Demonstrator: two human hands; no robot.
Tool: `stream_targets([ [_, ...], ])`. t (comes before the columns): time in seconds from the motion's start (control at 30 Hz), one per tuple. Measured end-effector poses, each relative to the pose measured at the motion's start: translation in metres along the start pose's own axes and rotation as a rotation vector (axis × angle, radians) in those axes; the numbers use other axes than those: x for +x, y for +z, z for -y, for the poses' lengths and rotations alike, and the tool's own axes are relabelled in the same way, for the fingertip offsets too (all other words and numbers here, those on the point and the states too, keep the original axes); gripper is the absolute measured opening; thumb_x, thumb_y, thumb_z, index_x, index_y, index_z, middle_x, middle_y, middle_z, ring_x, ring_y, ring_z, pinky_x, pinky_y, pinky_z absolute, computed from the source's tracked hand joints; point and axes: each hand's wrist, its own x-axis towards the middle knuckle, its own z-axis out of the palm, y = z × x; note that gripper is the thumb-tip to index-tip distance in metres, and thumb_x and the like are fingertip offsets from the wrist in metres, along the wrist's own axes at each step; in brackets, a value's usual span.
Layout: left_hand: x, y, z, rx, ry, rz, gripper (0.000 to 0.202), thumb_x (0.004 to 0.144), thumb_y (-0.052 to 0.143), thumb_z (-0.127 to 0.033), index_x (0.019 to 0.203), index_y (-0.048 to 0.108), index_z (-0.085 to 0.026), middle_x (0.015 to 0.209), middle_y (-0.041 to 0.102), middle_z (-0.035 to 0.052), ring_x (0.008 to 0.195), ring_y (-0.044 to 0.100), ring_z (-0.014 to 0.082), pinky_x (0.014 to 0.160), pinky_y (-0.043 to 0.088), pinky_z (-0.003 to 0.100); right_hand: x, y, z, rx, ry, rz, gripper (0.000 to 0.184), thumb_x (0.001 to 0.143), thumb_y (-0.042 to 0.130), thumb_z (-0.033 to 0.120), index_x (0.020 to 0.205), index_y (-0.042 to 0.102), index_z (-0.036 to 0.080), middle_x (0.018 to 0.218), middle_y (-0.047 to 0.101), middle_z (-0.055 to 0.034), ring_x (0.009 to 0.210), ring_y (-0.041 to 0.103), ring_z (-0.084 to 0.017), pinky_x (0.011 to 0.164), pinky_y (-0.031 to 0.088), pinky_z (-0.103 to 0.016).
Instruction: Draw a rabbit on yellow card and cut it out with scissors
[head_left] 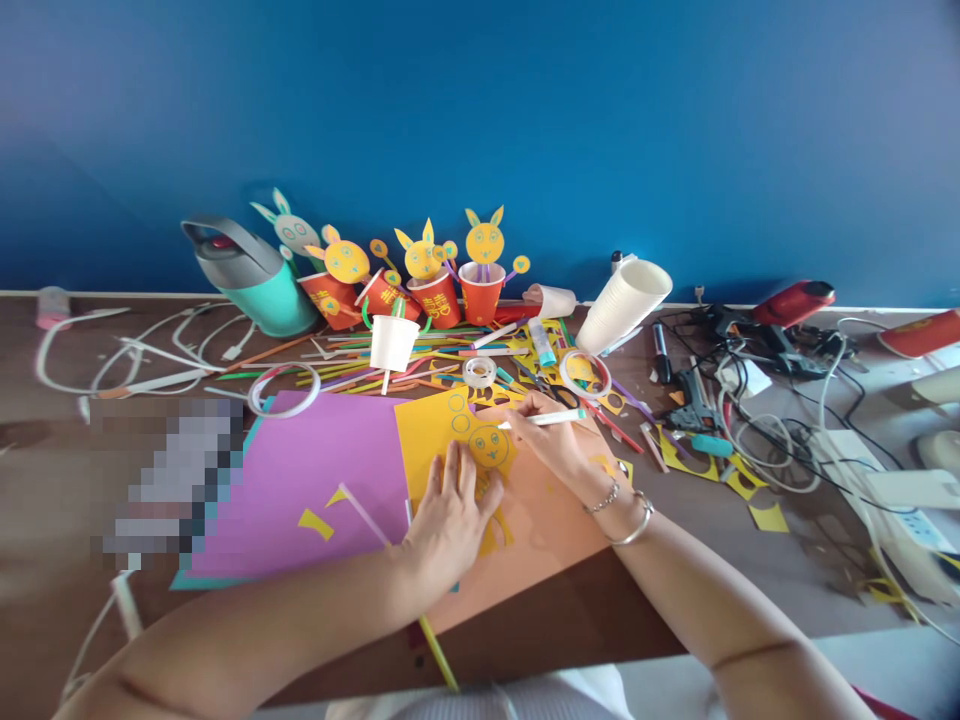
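Note:
My right hand (541, 432) grips a slim white marker (559, 416) with a greenish end. Its tip is at a round face drawing (489, 447) on yellow paper (420, 425). Two small drawn circles (459, 412) sit just above and to the left of that face. Flat on the yellow paper, below the face, rests my left hand (454, 510), fingers spread and holding nothing. Orange paper (540, 540) lies under my right wrist and purple paper (307, 470) to the left, with a pale straw (364, 513) and yellow scraps (316, 524) on it.
Red paper cups (481, 300) with animal-face figures line the blue wall beside a teal jug (274, 298). Loose straws, tape rolls (480, 373), scissors and a leaning stack of white cups (624, 305) lie behind the paper. Glue guns (694, 402) and tangled cables are at right.

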Motion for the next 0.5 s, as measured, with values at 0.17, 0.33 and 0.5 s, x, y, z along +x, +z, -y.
stream_targets([
  [0.17,0.0008,0.0000,0.0000,-0.010,0.001,0.014,0.048,0.082,0.055,-0.018,0.129,0.049,-0.014,0.133,0.049,0.0271,0.130,0.041,0.0446,0.101,0.038,0.059,0.0046,0.0020,0.0009,0.051,0.040,0.007,0.025,0.075,0.057,0.022,0.060,0.037,0.023,0.055,0.046,0.0034,0.053,0.038,-0.013,0.046,0.033,-0.029],
  [0.33,-0.0004,-0.0002,0.0000,-0.034,-0.005,0.032,0.048,0.082,0.054,-0.018,0.129,0.049,-0.015,0.135,0.048,0.0255,0.131,0.040,0.0432,0.101,0.037,0.060,0.0041,0.0016,0.0033,0.103,0.099,0.080,0.022,0.077,0.054,0.020,0.061,0.039,0.024,0.054,0.047,0.0029,0.054,0.040,-0.014,0.047,0.034,-0.030],
  [0.5,-0.0006,-0.0004,0.0004,-0.039,-0.003,0.041,0.048,0.082,0.054,-0.017,0.130,0.048,-0.013,0.135,0.047,0.0287,0.131,0.039,0.0453,0.101,0.037,0.060,0.0045,0.0027,-0.0023,0.016,0.002,0.041,0.024,0.075,0.056,0.022,0.060,0.038,0.024,0.057,0.046,0.0026,0.053,0.039,-0.014,0.048,0.036,-0.030],
])
